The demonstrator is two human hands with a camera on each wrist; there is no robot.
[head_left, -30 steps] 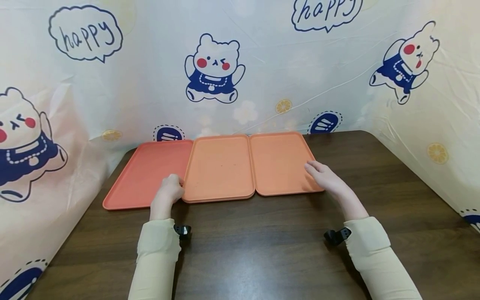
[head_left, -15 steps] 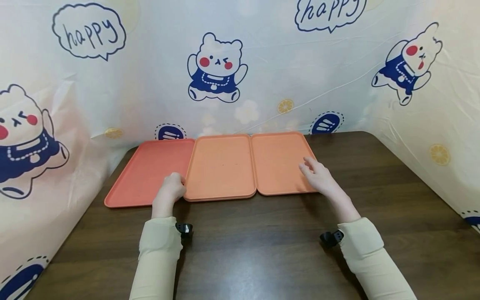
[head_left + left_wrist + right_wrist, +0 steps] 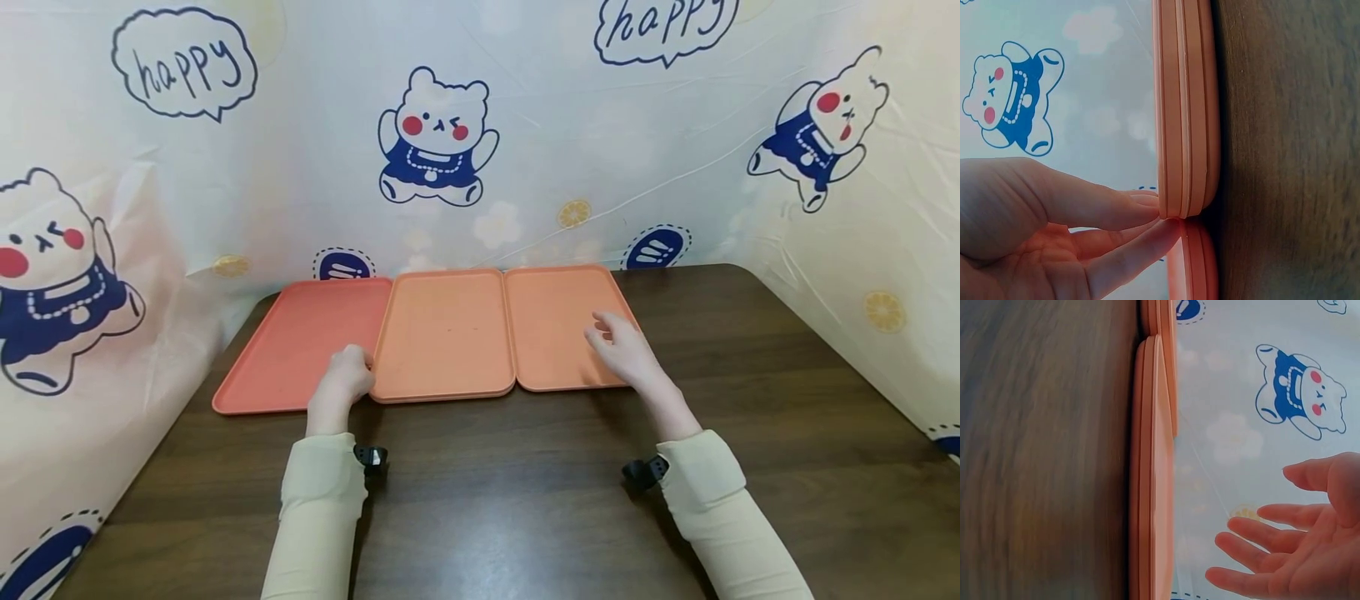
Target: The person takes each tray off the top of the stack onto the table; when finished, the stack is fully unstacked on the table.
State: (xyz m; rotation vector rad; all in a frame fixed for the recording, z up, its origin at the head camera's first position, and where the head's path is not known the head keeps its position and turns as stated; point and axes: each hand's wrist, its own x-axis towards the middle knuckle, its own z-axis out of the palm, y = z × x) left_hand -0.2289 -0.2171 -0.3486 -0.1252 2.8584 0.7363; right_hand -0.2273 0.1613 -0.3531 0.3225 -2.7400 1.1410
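Observation:
Three rectangular trays lie side by side: a red tray (image 3: 300,350) at left, a light orange tray (image 3: 446,333) in the middle and another orange tray (image 3: 555,325) at right. At the near left corner of the middle tray, my left hand (image 3: 343,377) pinches the rim. Thumb (image 3: 1110,206) and fingers meet at that corner in the left wrist view, beside the red tray's edge. The middle tray's side shows doubled layers, like stacked trays. My right hand (image 3: 624,350) hovers over the right tray, fingers spread and holding nothing, apart from the tray in the right wrist view.
The trays sit near the far edge of a dark wooden table (image 3: 495,500). A printed cloth (image 3: 540,125) with cartoon bears hangs behind and along both sides. Each wrist bears a small black camera, as on the left wrist (image 3: 371,458).
My right hand has moved left from the right tray's outer edge to over its surface, its fingers parting. My left hand stays at the middle tray's corner. The trays keep their places.

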